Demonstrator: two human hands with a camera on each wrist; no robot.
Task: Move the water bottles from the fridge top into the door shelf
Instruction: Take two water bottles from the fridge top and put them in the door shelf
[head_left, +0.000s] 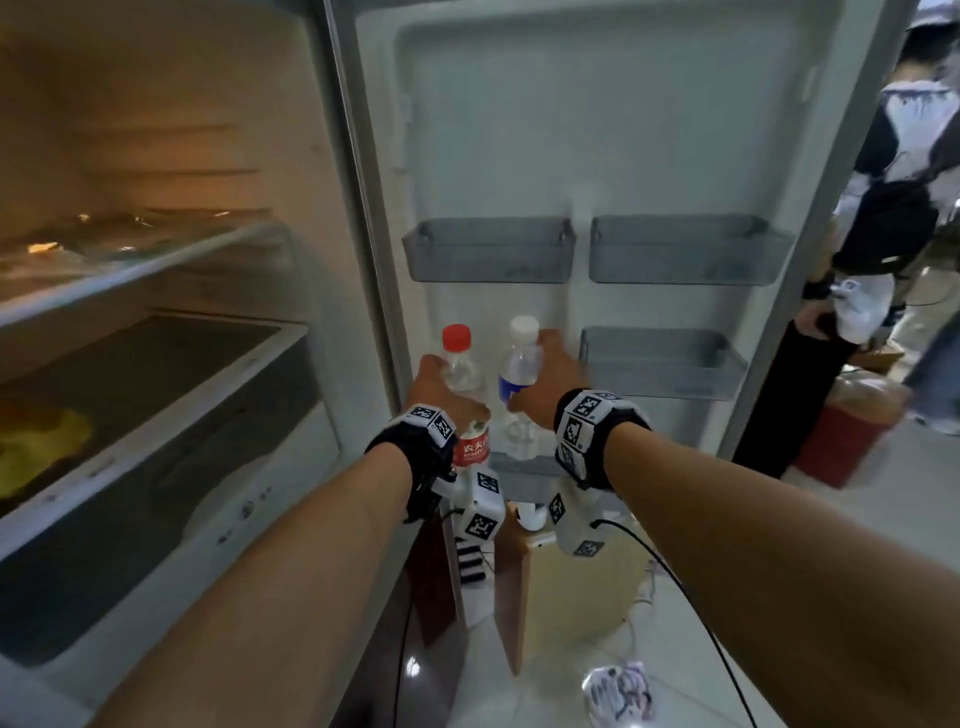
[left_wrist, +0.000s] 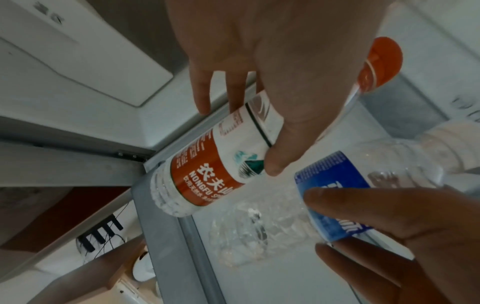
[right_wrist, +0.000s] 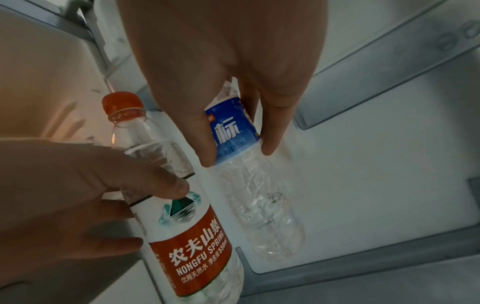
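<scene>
A red-capped water bottle (head_left: 464, 374) with a red and white label is gripped round its upper body by my left hand (head_left: 441, 382). Beside it, my right hand (head_left: 543, 371) grips a white-capped bottle (head_left: 519, 364) with a blue label. Both stand upright at the door's bottom shelf (head_left: 524, 464). In the left wrist view my left hand (left_wrist: 240, 135) holds the red-label bottle (left_wrist: 207, 170) with its base over the shelf's left rim (left_wrist: 161, 216). In the right wrist view my right hand (right_wrist: 239, 148) holds the blue-label bottle (right_wrist: 233, 127), whose base sits behind the shelf wall (right_wrist: 337, 277).
Two grey bins (head_left: 488, 249) (head_left: 685, 249) hang higher on the open door, and a third (head_left: 662, 364) sits right of the bottles. The fridge interior (head_left: 156, 364) with its shelves lies to the left. Another person (head_left: 893, 208) stands at right; a red box (head_left: 841, 441) and cables lie on the floor.
</scene>
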